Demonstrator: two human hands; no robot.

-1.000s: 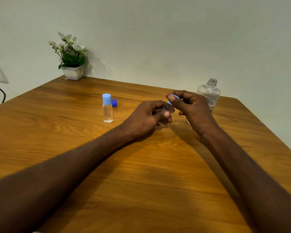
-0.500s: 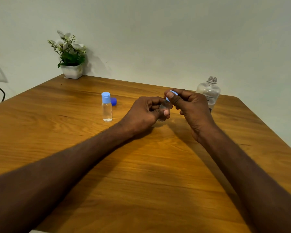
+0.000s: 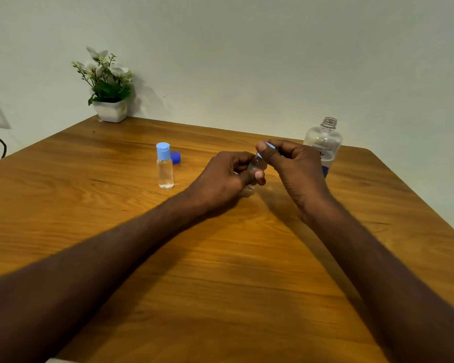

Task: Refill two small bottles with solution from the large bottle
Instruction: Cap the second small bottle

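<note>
Hands meet at centre frame: left hand [image 3: 228,176] grips the clear body of a small bottle [image 3: 257,165], its long axis near upright, while right hand [image 3: 291,163], directly above and right of it, pinches the light-blue cap [image 3: 269,146] at the neck. Whether the cap is going on or coming off cannot be told. A second small bottle [image 3: 165,166], capped, smooth transparent plastic, stands left of centre beside a dark-blue cap [image 3: 175,157]. The large bottle [image 3: 324,142], uncapped with threaded neck, stands at right on the glossy wood-grain table [image 3: 220,271].
</note>
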